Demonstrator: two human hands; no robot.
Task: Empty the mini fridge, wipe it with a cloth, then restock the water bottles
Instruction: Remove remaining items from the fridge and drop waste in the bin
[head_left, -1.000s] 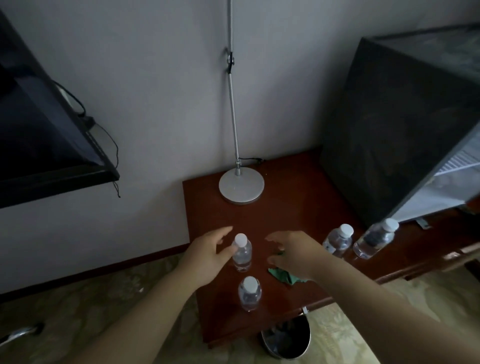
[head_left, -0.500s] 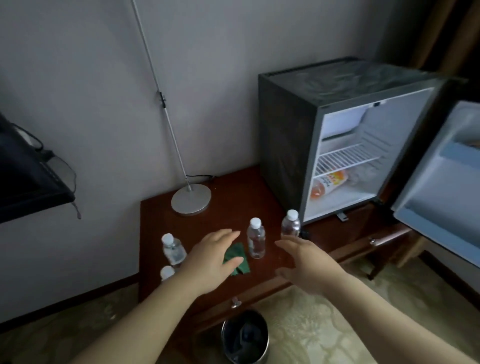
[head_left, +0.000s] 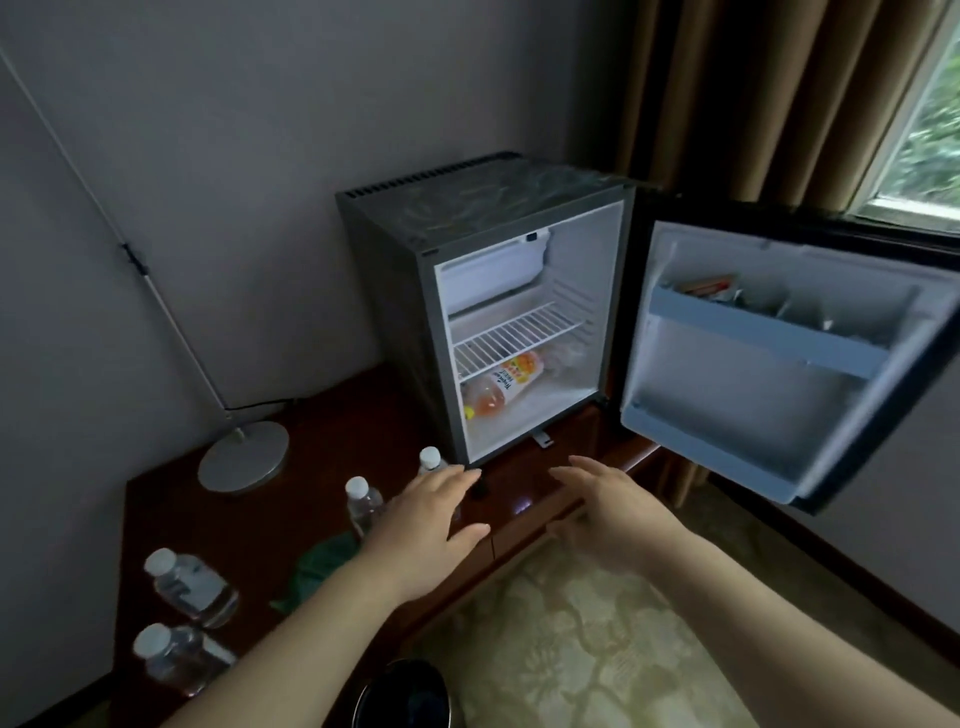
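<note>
The mini fridge (head_left: 395, 291) stands on the dark wooden table (head_left: 322, 431) with its door (head_left: 769, 395) swung wide to the right. An orange drink bottle (head_left: 501, 388) lies on the fridge floor under the wire shelf (head_left: 514, 335). Several water bottles stand on the table: two near the fridge's front corner (head_left: 362, 499) and two at the left edge (head_left: 187, 582). A green cloth (head_left: 317, 564) lies beside my left arm. My left hand (head_left: 431, 525) and my right hand (head_left: 618, 509) hover open in front of the fridge, holding nothing.
A lamp base (head_left: 243, 454) with a thin pole sits at the table's back left. Small packets (head_left: 706, 286) rest in the door's upper rack. A metal bin (head_left: 402, 696) stands on the patterned carpet below the table. Curtains and a window are at upper right.
My view has swung right from the bottles to the open fridge. Both hands have moved right, away from the bottles, and now hang before the fridge opening.
</note>
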